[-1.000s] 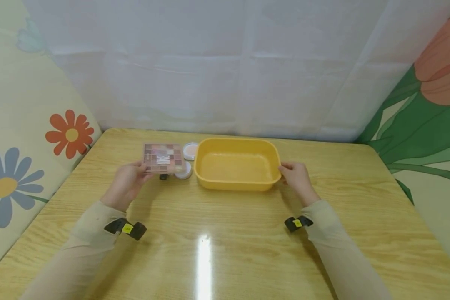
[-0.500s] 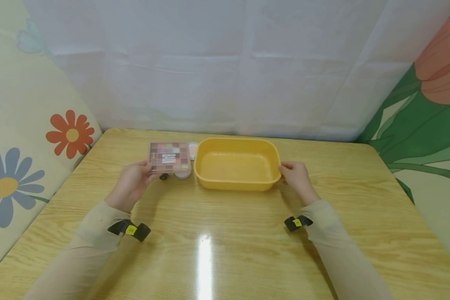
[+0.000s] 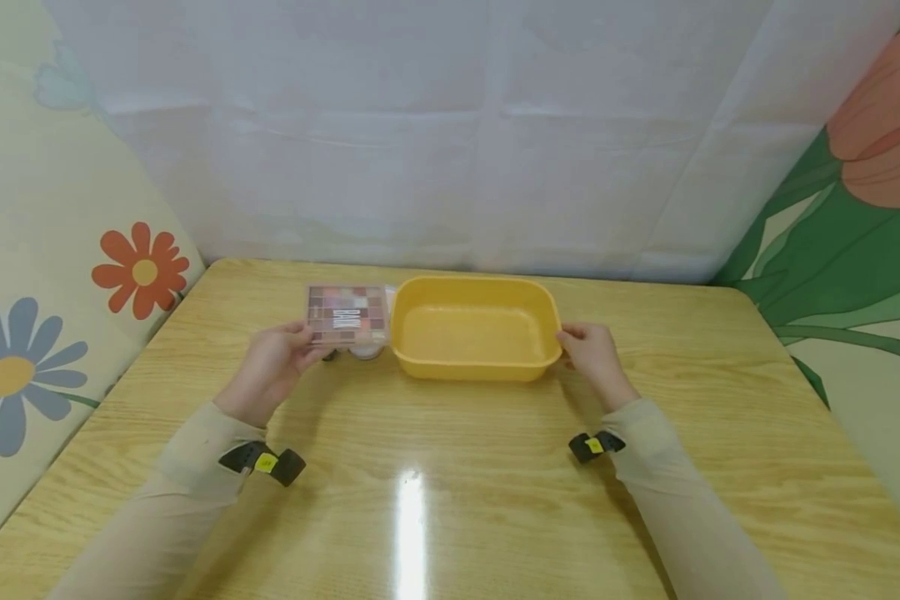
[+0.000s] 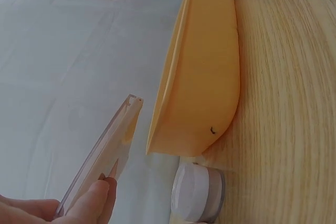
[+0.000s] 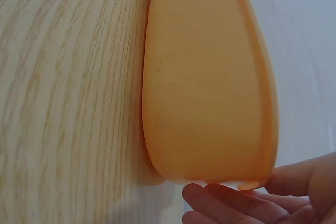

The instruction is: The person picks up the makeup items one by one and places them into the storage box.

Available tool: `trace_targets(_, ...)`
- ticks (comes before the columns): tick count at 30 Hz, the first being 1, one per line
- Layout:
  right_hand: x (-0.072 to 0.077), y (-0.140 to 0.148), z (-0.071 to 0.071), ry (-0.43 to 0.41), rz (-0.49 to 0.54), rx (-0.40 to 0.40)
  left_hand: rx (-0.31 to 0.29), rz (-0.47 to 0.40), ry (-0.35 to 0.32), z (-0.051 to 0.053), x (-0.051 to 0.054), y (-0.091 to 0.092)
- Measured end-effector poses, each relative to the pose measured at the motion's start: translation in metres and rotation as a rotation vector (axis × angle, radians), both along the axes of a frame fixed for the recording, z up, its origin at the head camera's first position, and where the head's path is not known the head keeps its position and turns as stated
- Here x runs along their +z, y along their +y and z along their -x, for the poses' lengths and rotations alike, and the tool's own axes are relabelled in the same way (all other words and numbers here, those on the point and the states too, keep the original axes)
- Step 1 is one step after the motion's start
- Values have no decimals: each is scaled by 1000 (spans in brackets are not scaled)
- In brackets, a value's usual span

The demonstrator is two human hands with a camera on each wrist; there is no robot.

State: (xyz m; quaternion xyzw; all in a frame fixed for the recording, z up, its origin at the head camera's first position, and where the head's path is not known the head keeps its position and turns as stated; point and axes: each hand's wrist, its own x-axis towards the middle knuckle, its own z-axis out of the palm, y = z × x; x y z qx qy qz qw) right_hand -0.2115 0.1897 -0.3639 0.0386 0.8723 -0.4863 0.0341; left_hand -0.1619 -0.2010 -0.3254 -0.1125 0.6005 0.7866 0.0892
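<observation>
My left hand (image 3: 272, 367) pinches the near left edge of a flat eyeshadow palette (image 3: 347, 317) with a clear lid and white lettering. The palette is held above the table, just left of a yellow plastic basin (image 3: 476, 371); in the left wrist view a gap shows between the palette (image 4: 105, 150) and the basin's rim. At the basin's right end my right hand (image 3: 592, 354) grips the rim, thumb (image 5: 289, 178) near the rim's edge and fingers under it. A round white-lidded jar (image 4: 197, 192) stands on the table by the basin, mostly covered by the palette in the head view.
Under the palette a small dark object (image 3: 330, 355) peeks out, too hidden to tell. The wood-grain table (image 3: 495, 483) reaches back to a white cloth (image 3: 435, 167). Flower-painted panels (image 3: 37, 250) stand at both sides.
My left hand has carried the palette to the right, up to the basin's left side, covering more of the round containers. The right hand and the basin have stayed put.
</observation>
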Motion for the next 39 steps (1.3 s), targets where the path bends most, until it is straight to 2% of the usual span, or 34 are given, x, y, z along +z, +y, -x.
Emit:
trace_targets(8, 0, -1, -2, -9, 5, 0, -16, -6, -13, -1, 1, 6)
trace_targets(24, 0, -2, -3, -7, 8, -3, -93, -9, -16, -1, 7, 18)
trace_targets(32, 0, -2, -2, -9, 4, -3, -112, -36, -7, 3, 13, 23)
trace_targets(39, -1, -1, -1, 1, 4, 1, -125, -48, -12, 7, 13, 27)
